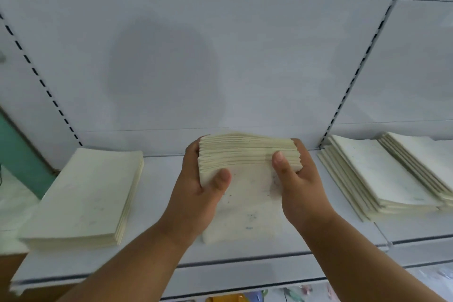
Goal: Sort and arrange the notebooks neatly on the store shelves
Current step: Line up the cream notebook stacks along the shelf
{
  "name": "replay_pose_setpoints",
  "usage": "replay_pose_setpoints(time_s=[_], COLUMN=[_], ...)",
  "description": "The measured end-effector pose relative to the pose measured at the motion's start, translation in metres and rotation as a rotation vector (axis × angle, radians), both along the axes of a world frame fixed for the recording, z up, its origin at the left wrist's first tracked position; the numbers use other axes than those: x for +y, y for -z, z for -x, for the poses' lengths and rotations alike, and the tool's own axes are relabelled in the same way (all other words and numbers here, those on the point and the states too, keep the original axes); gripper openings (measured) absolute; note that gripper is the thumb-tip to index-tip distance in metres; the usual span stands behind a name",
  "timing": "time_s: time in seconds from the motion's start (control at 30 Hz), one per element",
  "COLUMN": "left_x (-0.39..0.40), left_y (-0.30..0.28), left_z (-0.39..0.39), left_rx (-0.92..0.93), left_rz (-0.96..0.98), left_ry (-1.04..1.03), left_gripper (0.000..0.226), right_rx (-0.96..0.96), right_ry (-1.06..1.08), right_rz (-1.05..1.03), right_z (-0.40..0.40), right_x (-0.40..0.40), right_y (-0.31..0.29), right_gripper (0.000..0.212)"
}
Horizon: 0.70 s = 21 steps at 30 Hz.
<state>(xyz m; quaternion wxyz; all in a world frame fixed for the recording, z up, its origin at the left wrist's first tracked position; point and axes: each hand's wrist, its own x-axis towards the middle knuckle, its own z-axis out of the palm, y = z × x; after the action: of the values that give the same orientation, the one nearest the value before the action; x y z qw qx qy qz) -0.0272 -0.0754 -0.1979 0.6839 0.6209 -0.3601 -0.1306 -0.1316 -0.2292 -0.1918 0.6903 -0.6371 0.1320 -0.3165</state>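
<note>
I have both grips on the middle stack of notebooks (pixel 247 154), left hand (pixel 196 189) and right hand (pixel 299 184) curled round its ends, tilting it above the shelf (pixel 157 260). Another pile (pixel 81 198) lies left of my grips, two piles (pixel 382 174) right.

The stack of notebooks (pixel 247 152) showed cream paper edges and matt, faintly speckled covers; the pile on the left (pixel 83 196) looked the same smooth paper. The shelf (pixel 245 260) and back panel (pixel 220 44) were smooth painted metal, slightly satin
</note>
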Motion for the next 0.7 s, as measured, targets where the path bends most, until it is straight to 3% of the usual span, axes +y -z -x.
replay_pose_setpoints(time_s=[0.07,0.27,0.33,0.43,0.6,0.7], left_x=[-0.003,-0.004,-0.007,-0.014,-0.015,-0.009], left_y=[-0.001,0.007,0.006,0.006,0.009,0.015], left_z=[0.004,0.016,0.018,0.016,0.011,0.012], left_rx=[-0.026,-0.019,-0.043,-0.103,-0.131,-0.024], left_rz=[-0.009,-0.017,-0.034,0.013,0.009,-0.018], left_ry=[-0.057,-0.104,-0.171,-0.309,-0.253,-0.092], left_gripper=[0.064,0.08,0.071,0.052,0.061,0.078], right_rx=[-0.003,0.004,0.022,0.034,0.074,0.017], right_ry=[-0.016,-0.083,-0.108,-0.117,-0.038,-0.064], right_rz=[0.016,0.11,0.135,0.135,0.083,0.054], right_z=[-0.002,0.002,0.002,-0.001,-0.002,0.002], right_x=[-0.005,-0.02,-0.022,-0.023,-0.02,-0.019], right_y=[-0.004,-0.002,-0.003,-0.004,-0.003,0.001], right_gripper=[0.072,0.07,0.07,0.057,0.034,0.061])
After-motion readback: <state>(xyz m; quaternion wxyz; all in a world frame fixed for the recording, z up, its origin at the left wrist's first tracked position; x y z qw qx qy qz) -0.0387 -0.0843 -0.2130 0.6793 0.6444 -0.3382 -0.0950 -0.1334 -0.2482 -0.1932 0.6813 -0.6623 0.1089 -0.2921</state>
